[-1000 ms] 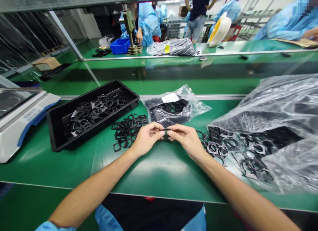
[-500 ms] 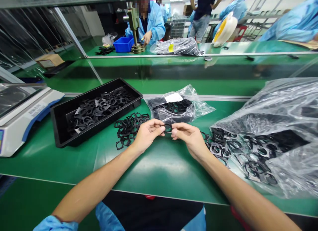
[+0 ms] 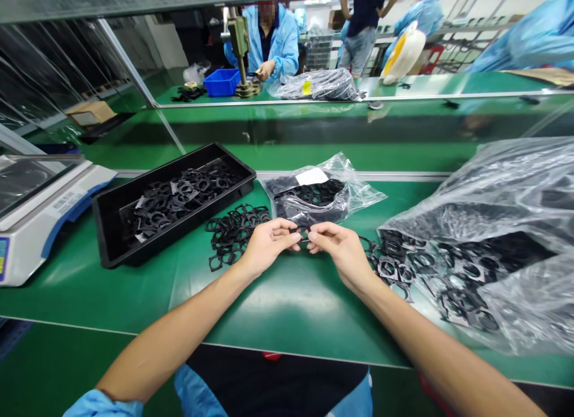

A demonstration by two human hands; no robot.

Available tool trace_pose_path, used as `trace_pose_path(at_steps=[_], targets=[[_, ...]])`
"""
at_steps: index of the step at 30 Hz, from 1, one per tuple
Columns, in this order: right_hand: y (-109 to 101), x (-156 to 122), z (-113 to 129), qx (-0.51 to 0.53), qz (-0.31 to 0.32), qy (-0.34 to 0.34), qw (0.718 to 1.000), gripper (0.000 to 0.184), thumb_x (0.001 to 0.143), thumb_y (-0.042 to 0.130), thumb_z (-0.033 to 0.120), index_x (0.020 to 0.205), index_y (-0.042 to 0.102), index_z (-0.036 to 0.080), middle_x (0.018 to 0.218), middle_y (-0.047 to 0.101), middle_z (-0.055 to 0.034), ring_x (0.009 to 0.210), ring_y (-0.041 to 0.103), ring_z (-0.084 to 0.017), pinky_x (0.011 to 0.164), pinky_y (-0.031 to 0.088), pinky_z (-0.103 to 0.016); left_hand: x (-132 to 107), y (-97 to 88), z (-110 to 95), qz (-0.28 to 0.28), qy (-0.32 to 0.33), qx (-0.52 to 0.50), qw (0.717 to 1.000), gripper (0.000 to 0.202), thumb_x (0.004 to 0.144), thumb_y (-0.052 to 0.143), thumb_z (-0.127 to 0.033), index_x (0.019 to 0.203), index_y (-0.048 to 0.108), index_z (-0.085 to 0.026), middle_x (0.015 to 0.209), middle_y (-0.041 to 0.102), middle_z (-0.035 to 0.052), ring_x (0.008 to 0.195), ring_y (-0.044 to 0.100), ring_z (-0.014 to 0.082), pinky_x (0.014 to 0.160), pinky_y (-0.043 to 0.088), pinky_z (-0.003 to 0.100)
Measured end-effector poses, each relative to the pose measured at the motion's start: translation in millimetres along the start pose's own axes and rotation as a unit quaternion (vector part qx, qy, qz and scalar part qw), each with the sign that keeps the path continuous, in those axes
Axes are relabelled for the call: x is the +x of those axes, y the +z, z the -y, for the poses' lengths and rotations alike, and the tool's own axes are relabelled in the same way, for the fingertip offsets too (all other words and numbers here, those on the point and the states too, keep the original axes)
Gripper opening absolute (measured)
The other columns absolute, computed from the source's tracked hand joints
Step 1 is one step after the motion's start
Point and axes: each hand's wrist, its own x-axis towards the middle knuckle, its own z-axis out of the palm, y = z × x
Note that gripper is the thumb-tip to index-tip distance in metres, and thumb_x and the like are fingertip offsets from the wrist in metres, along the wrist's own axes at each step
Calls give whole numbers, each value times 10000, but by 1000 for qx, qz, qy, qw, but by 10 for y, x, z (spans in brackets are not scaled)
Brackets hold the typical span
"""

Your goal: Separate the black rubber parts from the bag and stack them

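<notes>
Between my two hands is a small black ring-shaped part [image 3: 304, 233], pinched at both sides above the green table. My left hand [image 3: 271, 242] grips its left edge with thumb and fingers. The right edge is in the pinch of my right hand [image 3: 335, 245]. Fingers cover much of the part, so its full outline is hidden. Just beyond my hands lies a clear plastic bag [image 3: 309, 196] of similar black parts with a white label. A loose pile of black ring parts [image 3: 233, 235] lies left of my left hand.
A black tray [image 3: 105, 238] of such parts stands at left, beside a white scale [image 3: 49, 214]. At right, a large clear bag [image 3: 502, 184] spills black parts onto the table [image 3: 278, 309]. Across the bench, a person in blue [image 3: 284, 40] sits at a hand press [image 3: 240, 46] near a blue bin [image 3: 222, 82].
The held ring part has tilted and now shows less of its opening. My fingertips have drawn slightly closer together; both hands still grip it.
</notes>
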Motion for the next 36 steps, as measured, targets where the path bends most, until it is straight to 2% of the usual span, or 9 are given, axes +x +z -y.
trace_pose_path(at_steps=[4,8,10,14,18,23,25,28,36], targets=[[-20,16,-10,3,-12,1,1000,366,610,870,466,744,686,180,632,660,-3,557,600,-128,606,534,-285,16,-20,-1,-2,9,8,1000,341,653,854,-346,845,663,-138,663,656,-15,591,653,114,630,535,241],[-60,39,-18,-1,-45,-30,999,393,610,867,489,749,657,188,647,643,5,563,597,-126,605,532,-281,-5,-27,-16,-37,67,61,995,241,719,802,-318,821,660,-152,713,648,-13,634,607,92,632,506,212],[-68,40,-28,-24,-45,-52,997,399,620,860,503,747,647,190,657,632,6,570,592,-128,605,531,-284,-40,-9,-23,-23,87,86,992,210,760,775,-319,843,663,-161,785,667,5,718,627,109,680,517,216],[-45,4,-58,-116,-1,-105,988,320,711,798,471,744,654,187,728,654,-17,650,613,-149,619,527,-279,-112,56,-4,50,71,74,993,246,798,757,-317,972,646,-182,971,697,41,887,678,147,826,549,259],[-20,-46,-80,-176,62,-150,971,176,810,708,371,807,697,196,849,694,-42,782,656,-176,697,558,-289,-89,57,33,31,62,51,996,268,769,788,-339,914,632,-177,878,687,19,825,683,136,809,558,257],[-50,-36,-86,-147,-10,-166,975,173,800,732,354,878,700,203,903,706,-49,835,665,-185,723,566,-294,-12,-21,15,-11,14,-18,1000,381,727,808,-447,911,647,-154,825,734,39,741,727,164,738,586,286],[-63,-12,-82,-124,-36,-155,980,259,760,779,369,942,693,206,901,703,-44,830,665,-180,696,559,-279,-9,-33,1,-9,-3,-32,999,420,715,816,-470,925,647,-148,812,752,54,727,744,183,738,593,305],[-59,14,-74,-81,-5,-106,991,390,704,829,412,1001,690,201,834,694,-30,747,663,-164,643,557,-272,-26,-25,-6,0,-15,-31,999,452,700,828,-486,930,656,-136,801,765,71,710,754,200,742,601,325],[-31,7,-57,-3,15,-8,1000,369,643,872,441,850,728,172,655,682,-4,592,648,-137,644,569,-292,-32,-26,-20,16,-23,-15,1000,437,758,764,-519,941,702,-127,795,765,79,689,751,197,691,594,299]])
